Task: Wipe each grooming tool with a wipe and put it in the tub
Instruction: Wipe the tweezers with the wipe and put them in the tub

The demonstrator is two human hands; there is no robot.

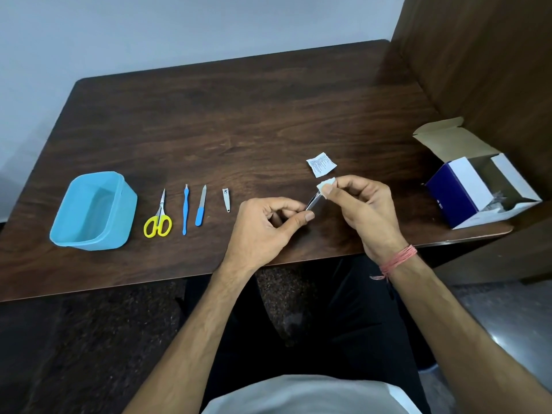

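Observation:
My left hand [268, 225] pinches one end of thin metal tweezers [313, 202] above the table's front edge. Around the tweezers' far tip, my right hand [363, 209] pinches a small white wipe [326, 184]. An empty blue tub [92, 212] stands at the left. Between the tub and my hands lie, in a row, yellow-handled scissors [158, 221], a slim blue-handled pusher [185, 209], a blue-handled nail file [201, 208] and a small nail clipper [226, 199].
A torn white wipe wrapper [321, 164] lies just beyond my right hand. An open blue and white box [478, 189] sits at the table's right edge, next to a brown wooden panel [493, 70]. The dark wooden table [239, 121] ends at a wall behind.

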